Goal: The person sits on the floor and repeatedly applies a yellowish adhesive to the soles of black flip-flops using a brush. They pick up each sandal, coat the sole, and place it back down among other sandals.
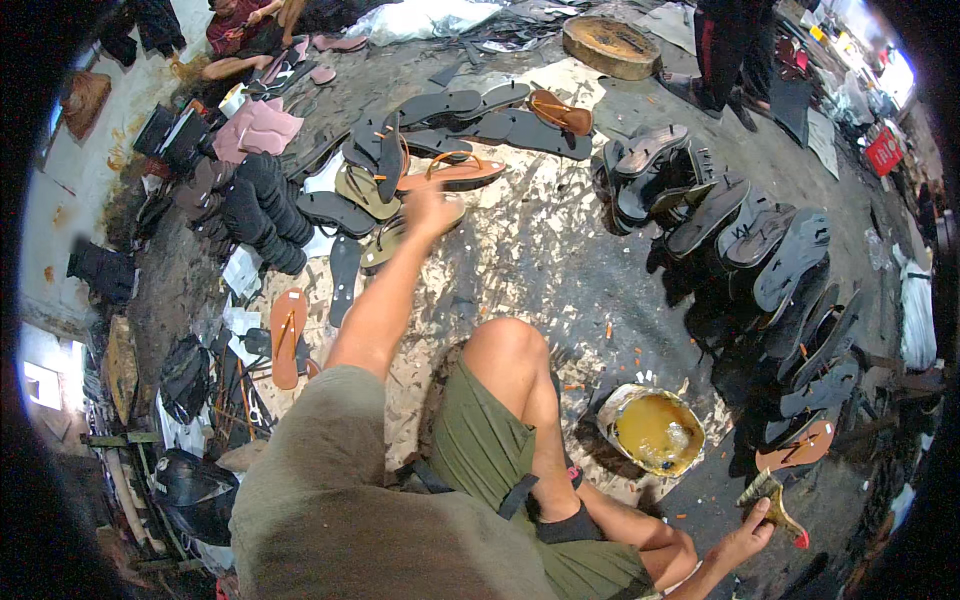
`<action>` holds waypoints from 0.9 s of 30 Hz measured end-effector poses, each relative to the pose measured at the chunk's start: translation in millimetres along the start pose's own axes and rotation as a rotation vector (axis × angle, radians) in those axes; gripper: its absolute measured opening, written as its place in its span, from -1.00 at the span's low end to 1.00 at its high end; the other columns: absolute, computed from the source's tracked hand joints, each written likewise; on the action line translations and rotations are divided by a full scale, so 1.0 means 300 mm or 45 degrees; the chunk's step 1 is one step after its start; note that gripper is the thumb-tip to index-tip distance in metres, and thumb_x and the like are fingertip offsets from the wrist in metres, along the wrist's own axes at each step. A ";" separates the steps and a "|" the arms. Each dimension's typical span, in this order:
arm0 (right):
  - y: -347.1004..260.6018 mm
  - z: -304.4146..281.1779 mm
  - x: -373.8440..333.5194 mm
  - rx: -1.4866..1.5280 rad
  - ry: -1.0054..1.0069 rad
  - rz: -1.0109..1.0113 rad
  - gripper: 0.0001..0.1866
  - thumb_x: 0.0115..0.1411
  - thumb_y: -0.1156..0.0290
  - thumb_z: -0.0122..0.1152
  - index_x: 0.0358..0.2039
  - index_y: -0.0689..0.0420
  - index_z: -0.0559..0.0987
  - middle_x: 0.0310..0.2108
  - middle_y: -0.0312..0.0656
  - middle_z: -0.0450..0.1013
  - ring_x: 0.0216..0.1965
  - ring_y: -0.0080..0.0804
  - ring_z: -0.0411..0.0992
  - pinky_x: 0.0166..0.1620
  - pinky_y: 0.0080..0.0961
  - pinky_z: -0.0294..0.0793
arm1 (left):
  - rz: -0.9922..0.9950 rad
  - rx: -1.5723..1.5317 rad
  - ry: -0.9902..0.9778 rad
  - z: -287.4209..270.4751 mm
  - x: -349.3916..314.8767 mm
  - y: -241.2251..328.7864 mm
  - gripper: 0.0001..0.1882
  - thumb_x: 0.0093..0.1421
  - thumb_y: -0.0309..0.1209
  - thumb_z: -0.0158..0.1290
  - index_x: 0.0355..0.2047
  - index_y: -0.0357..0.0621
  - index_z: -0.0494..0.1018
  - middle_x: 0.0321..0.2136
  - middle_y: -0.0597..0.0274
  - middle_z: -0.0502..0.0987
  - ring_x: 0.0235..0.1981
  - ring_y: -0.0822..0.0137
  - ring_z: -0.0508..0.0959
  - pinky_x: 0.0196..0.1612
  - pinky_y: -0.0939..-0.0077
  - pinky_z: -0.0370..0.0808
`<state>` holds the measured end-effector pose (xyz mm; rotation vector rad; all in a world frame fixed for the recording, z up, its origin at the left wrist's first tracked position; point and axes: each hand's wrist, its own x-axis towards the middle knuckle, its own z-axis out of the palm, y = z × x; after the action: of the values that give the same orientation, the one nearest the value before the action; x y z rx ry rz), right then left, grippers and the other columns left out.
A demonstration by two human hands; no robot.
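My left hand (432, 212) reaches forward to a cluster of sandals, right beside an orange-brown flip-flop (462, 176) with an orange strap. Its fingers are blurred and partly hidden, so whether it grips the flip-flop is unclear. An olive flip-flop (364, 192) and a black flip-flop (378, 156) lie to the left of the hand. At the lower right, my right hand (745, 540) is closed around a paintbrush (768, 497) with stiff bristles and a red-tipped handle. Close by stands a tub (612, 410) of yellow, glue-like liquid, its rim crusted.
A curved row of dark sandals (715, 215) lines the right side, ending at a tan sole (797, 446). Stacked black soles (262, 215) and another orange-brown flip-flop (287, 338) lie left. A round wooden block (611, 50) sits far off; two people are beyond.
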<state>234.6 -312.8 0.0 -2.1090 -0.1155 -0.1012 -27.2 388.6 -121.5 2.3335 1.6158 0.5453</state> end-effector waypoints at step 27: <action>0.055 0.021 -0.117 -0.907 -0.390 -0.458 -0.70 0.23 0.24 0.36 -0.04 -0.04 0.66 -0.09 -0.17 0.59 -0.04 -0.10 0.49 0.02 -0.20 0.37 | 1.255 -0.170 -0.368 -0.585 -0.905 0.410 -0.14 0.03 0.06 0.39 0.27 -0.07 0.43 0.22 -0.10 0.38 0.21 -0.09 0.36 0.24 -0.02 0.27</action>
<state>202.0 -317.3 -21.5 -2.7802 -0.7348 -0.0318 -86.2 89.9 42.7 2.8042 0.2167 0.4212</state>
